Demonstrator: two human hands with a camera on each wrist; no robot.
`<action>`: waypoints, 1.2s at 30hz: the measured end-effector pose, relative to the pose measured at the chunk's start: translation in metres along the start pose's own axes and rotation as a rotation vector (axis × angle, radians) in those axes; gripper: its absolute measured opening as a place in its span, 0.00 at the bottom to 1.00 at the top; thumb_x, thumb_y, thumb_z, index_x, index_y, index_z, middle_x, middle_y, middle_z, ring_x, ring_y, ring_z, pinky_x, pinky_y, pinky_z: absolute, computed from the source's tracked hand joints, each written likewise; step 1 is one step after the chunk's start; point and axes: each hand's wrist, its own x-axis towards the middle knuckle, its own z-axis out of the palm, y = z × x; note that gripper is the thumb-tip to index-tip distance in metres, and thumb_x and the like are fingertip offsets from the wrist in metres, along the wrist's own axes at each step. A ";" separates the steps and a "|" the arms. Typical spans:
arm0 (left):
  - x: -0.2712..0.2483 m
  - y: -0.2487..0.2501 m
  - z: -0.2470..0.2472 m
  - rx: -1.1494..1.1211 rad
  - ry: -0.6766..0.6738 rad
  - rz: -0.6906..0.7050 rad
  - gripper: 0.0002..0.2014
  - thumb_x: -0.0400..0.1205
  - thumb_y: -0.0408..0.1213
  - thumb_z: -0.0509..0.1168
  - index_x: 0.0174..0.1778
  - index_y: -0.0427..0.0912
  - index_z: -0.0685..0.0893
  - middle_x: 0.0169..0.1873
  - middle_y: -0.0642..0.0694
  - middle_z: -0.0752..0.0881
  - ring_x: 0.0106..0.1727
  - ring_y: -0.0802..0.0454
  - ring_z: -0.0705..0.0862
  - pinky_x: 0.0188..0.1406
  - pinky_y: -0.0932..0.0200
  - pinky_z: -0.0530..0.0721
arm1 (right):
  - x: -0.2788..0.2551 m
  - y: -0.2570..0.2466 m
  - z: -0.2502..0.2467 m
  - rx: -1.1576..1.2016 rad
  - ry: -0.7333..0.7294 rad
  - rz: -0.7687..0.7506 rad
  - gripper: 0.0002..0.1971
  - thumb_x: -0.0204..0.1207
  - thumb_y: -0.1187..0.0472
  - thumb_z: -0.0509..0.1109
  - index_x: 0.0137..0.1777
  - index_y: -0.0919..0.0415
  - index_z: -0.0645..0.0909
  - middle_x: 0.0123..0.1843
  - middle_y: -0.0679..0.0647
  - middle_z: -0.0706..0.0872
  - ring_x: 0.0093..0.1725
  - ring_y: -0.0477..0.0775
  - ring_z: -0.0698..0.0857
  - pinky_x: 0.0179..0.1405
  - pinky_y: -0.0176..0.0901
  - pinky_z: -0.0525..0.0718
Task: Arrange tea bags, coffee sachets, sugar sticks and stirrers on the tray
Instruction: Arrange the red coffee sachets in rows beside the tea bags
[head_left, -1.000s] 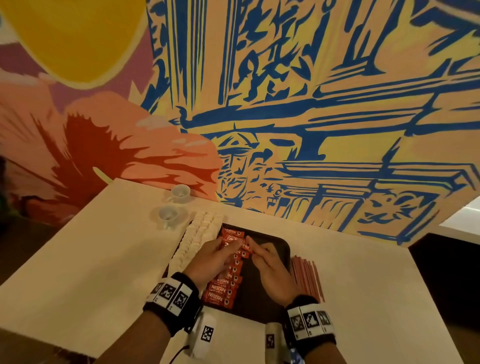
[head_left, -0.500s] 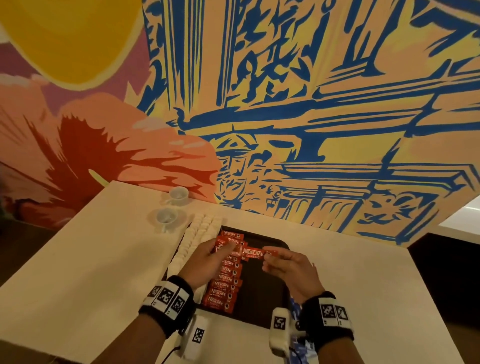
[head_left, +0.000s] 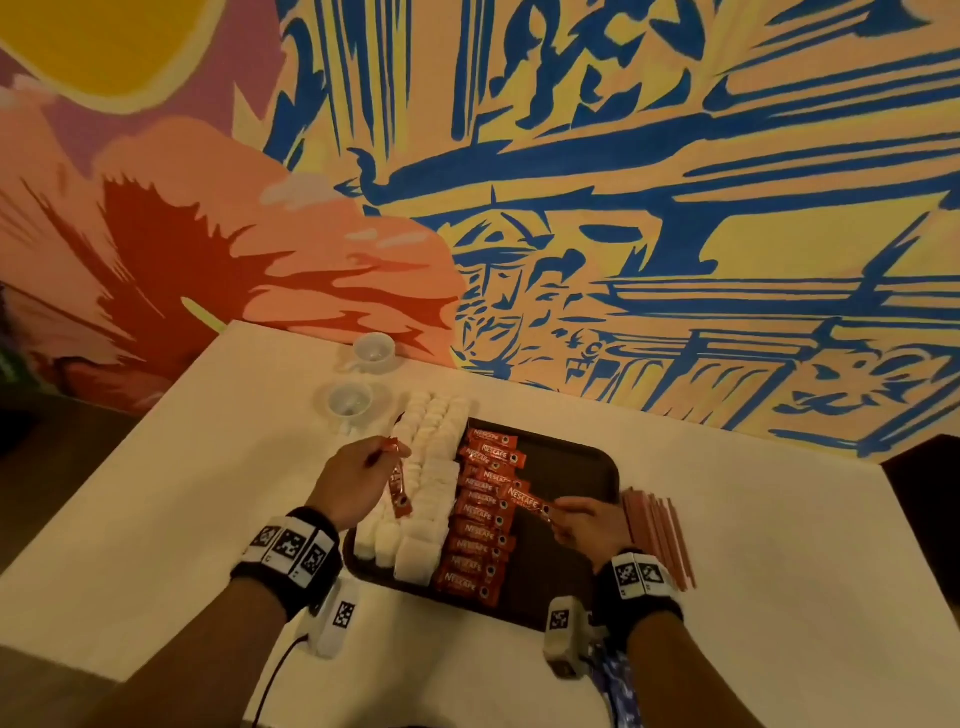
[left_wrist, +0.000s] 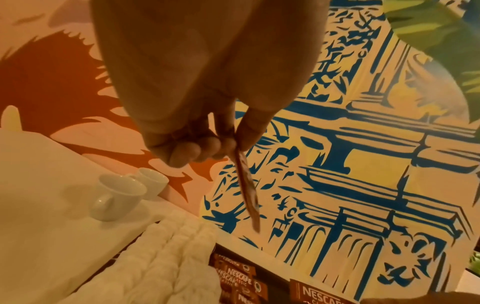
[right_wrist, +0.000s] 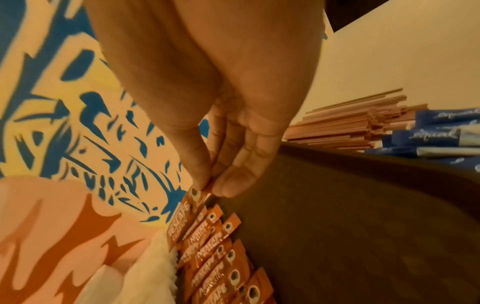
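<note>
Sachets — red, lettered "NESCAFE"

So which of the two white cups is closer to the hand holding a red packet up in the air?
The nearer cup, just beyond the left hand. The other cup sits farther back, by the painted wall.

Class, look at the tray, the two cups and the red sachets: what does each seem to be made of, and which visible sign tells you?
Tray: probably plastic, dark brown, matt; moulded rounded rim.
Cups: likely glazed ceramic; white, smooth, soft sheen.
Sachets: seemingly foil-lined film; printed, glossy, crimped ends.
</note>
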 end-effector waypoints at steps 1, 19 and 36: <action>0.005 -0.004 0.000 0.003 -0.014 -0.005 0.10 0.87 0.40 0.62 0.50 0.54 0.89 0.48 0.55 0.90 0.49 0.58 0.85 0.49 0.60 0.77 | 0.007 0.003 0.004 -0.032 0.007 0.012 0.07 0.75 0.70 0.79 0.49 0.58 0.90 0.46 0.59 0.92 0.47 0.57 0.91 0.46 0.46 0.91; 0.081 -0.026 0.043 0.128 -0.188 -0.050 0.02 0.79 0.39 0.75 0.45 0.49 0.89 0.43 0.53 0.89 0.40 0.56 0.85 0.47 0.55 0.84 | 0.054 0.017 0.060 -0.227 -0.035 0.164 0.11 0.78 0.68 0.76 0.43 0.49 0.87 0.50 0.55 0.90 0.51 0.56 0.90 0.57 0.56 0.91; 0.116 -0.010 0.144 0.765 -0.303 0.203 0.10 0.84 0.39 0.63 0.48 0.54 0.91 0.52 0.53 0.88 0.62 0.48 0.79 0.66 0.48 0.77 | 0.054 0.021 0.051 -0.145 -0.122 0.194 0.10 0.87 0.70 0.64 0.62 0.59 0.81 0.50 0.54 0.85 0.43 0.47 0.83 0.45 0.38 0.84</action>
